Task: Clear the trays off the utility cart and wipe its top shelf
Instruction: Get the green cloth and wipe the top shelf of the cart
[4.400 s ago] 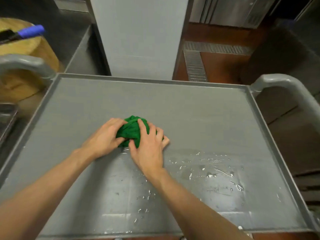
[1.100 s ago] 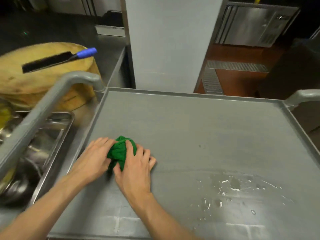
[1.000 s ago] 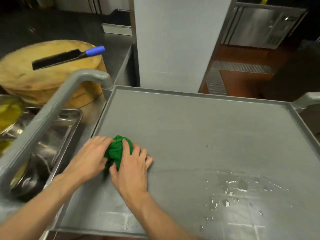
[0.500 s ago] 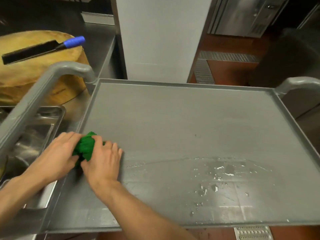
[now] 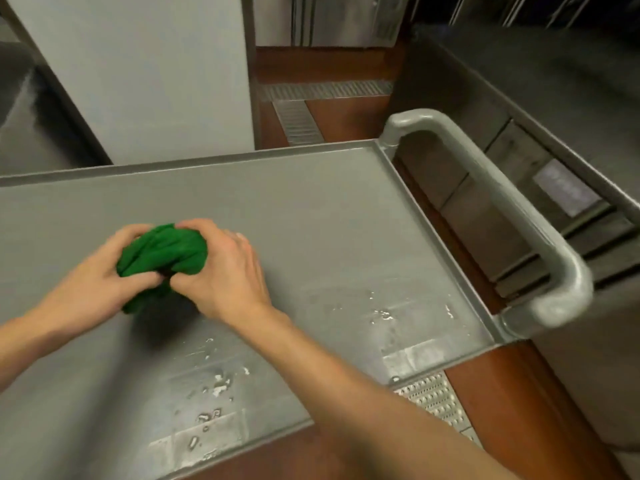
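Observation:
A bunched green cloth (image 5: 166, 254) sits on the grey top shelf (image 5: 329, 216) of the utility cart, left of the middle. My left hand (image 5: 100, 282) grips the cloth from the left, and my right hand (image 5: 221, 271) grips it from the right, thumbs meeting at its near side. The cloth looks lifted a little, with a dark shadow under it. Water drops and wet streaks (image 5: 381, 313) lie on the shelf near its front and right. No trays are on the shelf.
The cart's grey tubular handle (image 5: 502, 209) arches along the right edge. A white pillar (image 5: 145, 71) stands behind the cart. A steel counter with drawers (image 5: 519, 150) is on the right. Red-brown floor with a drain grate (image 5: 298, 119) lies beyond.
The view swung right, so the chopping block, knife and left sink are gone from sight. Both hands brought the cloth from the shelf's left edge toward its middle and bunched it up.

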Available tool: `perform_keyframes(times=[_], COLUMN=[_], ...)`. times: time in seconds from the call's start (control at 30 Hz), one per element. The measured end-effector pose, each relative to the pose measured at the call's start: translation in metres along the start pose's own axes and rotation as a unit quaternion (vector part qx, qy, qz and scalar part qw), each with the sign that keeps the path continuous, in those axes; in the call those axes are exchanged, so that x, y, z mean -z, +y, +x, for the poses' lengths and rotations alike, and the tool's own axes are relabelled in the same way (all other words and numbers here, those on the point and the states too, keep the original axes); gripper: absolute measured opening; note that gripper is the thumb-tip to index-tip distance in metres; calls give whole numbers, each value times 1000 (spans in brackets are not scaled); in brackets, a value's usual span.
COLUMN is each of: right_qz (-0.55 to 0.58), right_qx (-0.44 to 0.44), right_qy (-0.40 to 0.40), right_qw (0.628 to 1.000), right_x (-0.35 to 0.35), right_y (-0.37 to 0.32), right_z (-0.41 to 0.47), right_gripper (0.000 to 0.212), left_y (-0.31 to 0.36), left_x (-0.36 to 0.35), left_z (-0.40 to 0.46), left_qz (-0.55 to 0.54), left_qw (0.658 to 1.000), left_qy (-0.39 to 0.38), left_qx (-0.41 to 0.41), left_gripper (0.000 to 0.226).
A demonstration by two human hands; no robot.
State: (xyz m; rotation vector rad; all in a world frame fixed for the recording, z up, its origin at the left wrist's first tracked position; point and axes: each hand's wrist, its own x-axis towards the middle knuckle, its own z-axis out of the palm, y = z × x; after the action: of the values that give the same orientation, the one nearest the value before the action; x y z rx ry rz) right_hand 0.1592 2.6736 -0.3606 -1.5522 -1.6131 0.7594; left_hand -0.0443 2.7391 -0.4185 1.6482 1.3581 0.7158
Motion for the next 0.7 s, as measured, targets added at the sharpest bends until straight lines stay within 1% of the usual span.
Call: perform_keyframes(times=[0.03, 0.07, 0.1, 0.13, 0.17, 0.2, 0.23, 0.27, 0.3, 0.33, 0.37, 0.4, 0.47, 0.53, 0.6, 0.7], right_qz=[-15, -27, -40, -55, -69, -83, -96, -104, -111, -120, -128, -135, -154, -193, -235, -283], right_qx=[5, 9, 7, 6, 3, 0, -6, -13, -18, -24, -30, -38, -58, -78, -79, -78], right_qy=[14, 24, 35, 46, 55, 64, 73, 83, 93, 100, 105, 109, 103, 68, 37, 52], right_qw=[1000, 999, 999, 997, 996, 994, 993, 991, 989, 987, 986, 984, 981, 976, 968, 955], right_x=[33, 56, 82, 107, 130, 153, 173, 192, 209, 223, 234, 242, 252, 253, 249, 237], right_y=[15, 23, 36, 49, 63, 77, 90, 104, 117, 130, 143, 156, 182, 204, 220, 225], right_z=[1, 1, -1, -4, -7, -11, -15, -20, -26, -32, -38, -44, -55, -67, -76, -77], right_gripper=[60, 60, 60, 60, 60, 61, 61, 61, 60, 60, 60, 60, 60, 59, 62, 63], left_y=[46, 70, 95, 119, 132, 141, 154, 165, 174, 179, 183, 186, 187, 178, 168, 161], left_x=[-36, -56, -81, -107, -130, -153, -175, -197, -216, -235, -253, -269, -298, -324, -336, -333], left_z=[-1, 2, 4, 10, 17, 25, 32, 38, 44, 50, 55, 59, 62, 61, 61, 65], left_qz=[-24, -12, -23, -43, -40, -59, -28, -17, 33, 58, 81, 92, 129, 166, 191, 212], left_qw=[999, 998, 996, 992, 992, 990, 991, 990, 985, 978, 971, 967, 959, 948, 940, 930], left_qy=[-35, -60, -78, -98, -104, -111, -105, -107, -113, -123, -145, -169, -198, -206, -199, -191], left_qx=[-15, -29, -44, -62, -58, -59, -72, -94, -128, -160, -172, -166, -158, -178, -199, -234], left_gripper=[63, 57, 53, 51, 48, 45, 47, 56, 67, 75, 79, 77, 62, 56, 60, 61])
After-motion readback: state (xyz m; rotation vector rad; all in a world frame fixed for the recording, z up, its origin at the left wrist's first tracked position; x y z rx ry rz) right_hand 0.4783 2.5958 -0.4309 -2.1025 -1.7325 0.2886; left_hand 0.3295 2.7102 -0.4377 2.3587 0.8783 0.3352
